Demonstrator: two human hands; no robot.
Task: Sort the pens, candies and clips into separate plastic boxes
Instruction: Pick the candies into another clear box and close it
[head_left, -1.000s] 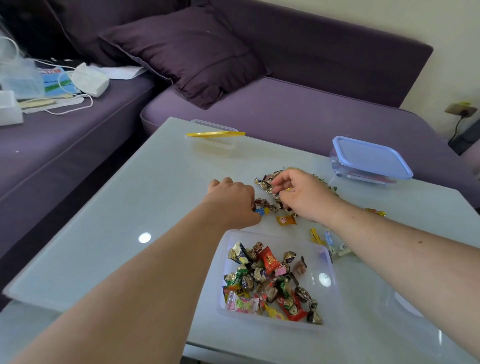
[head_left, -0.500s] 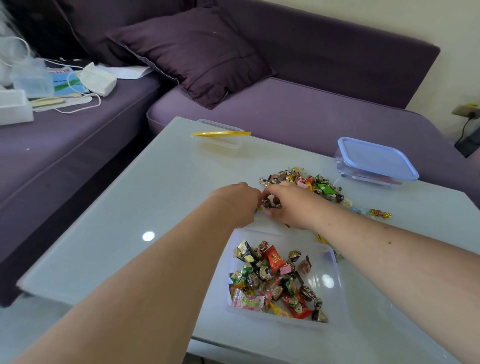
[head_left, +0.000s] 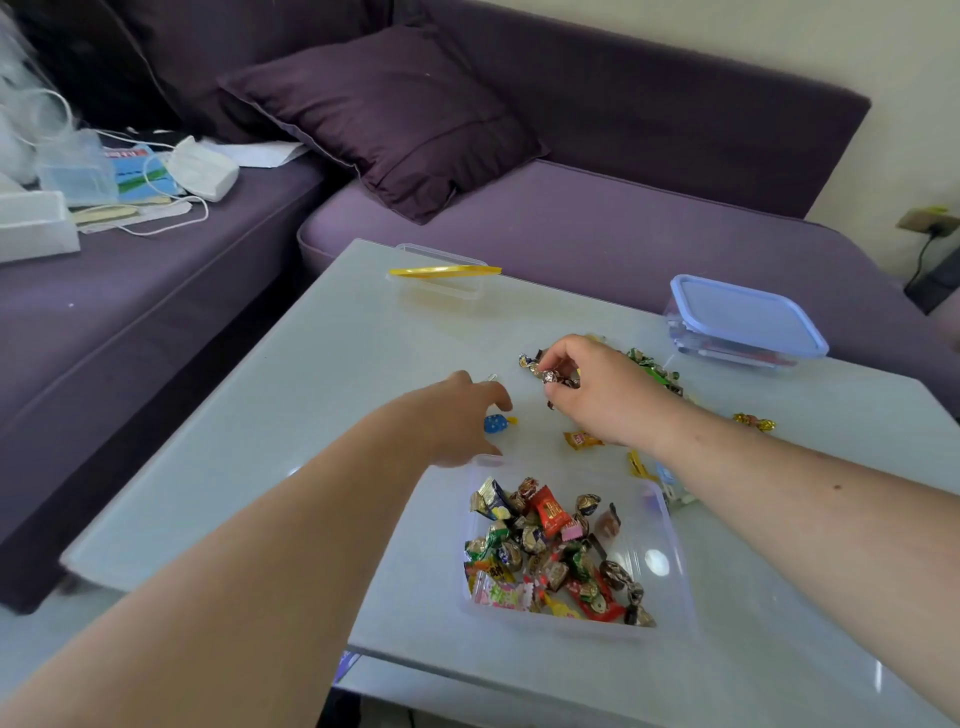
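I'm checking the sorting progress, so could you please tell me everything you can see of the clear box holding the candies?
The clear plastic box is a lidless, roughly square tub with rounded corners and see-through walls. It stands upright on the pale table, nearest the person, between the two forearms. Wrapped candies in gold, red, green, blue and pink cover its floor, mostly toward the left side; the right side is bare. The left hand is at its far-left corner; whether they touch is unclear.

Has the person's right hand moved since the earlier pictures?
Yes. The right hand, pinching a foil-wrapped candy, has moved away from the clear plastic candy box, back toward the blue-lidded box.
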